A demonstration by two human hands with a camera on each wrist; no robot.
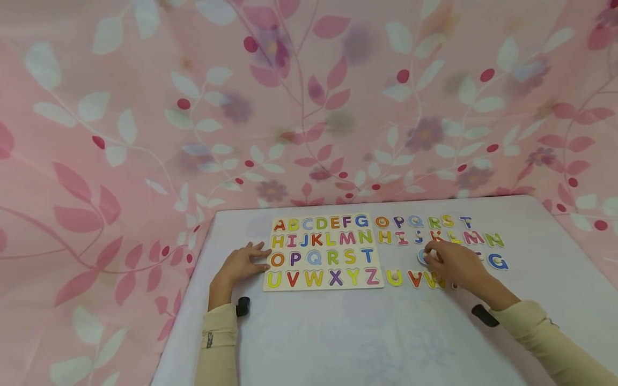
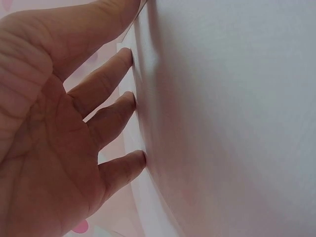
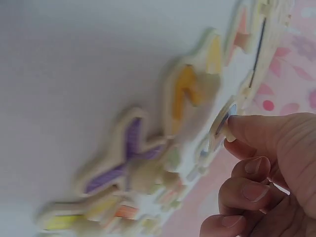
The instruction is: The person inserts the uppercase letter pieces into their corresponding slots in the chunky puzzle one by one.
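My right hand (image 1: 456, 262) pinches a blue letter piece (image 3: 226, 118) between thumb and forefinger, a little right of the alphabet board (image 1: 323, 288). In the head view the fingers partly cover this piece, which looks like a C. My left hand (image 1: 241, 262) lies at the board's left edge with fingers spread, the fingertips by the H and O rows. From the left wrist camera, these fingers (image 2: 111, 118) reach down to the white surface. Near my right hand lie a yellow W piece (image 1: 433, 281) and a purple X piece (image 3: 132, 140), mostly hidden from the head.
Knobbed letter pieces lie in rows right of the board: an O piece (image 1: 382, 221) heads the back row, an H piece (image 1: 384, 237) the second. A blue G piece (image 1: 497, 261) lies beyond my right hand. A pink floral curtain (image 1: 309, 107) hangs behind the white-covered table (image 1: 328, 338).
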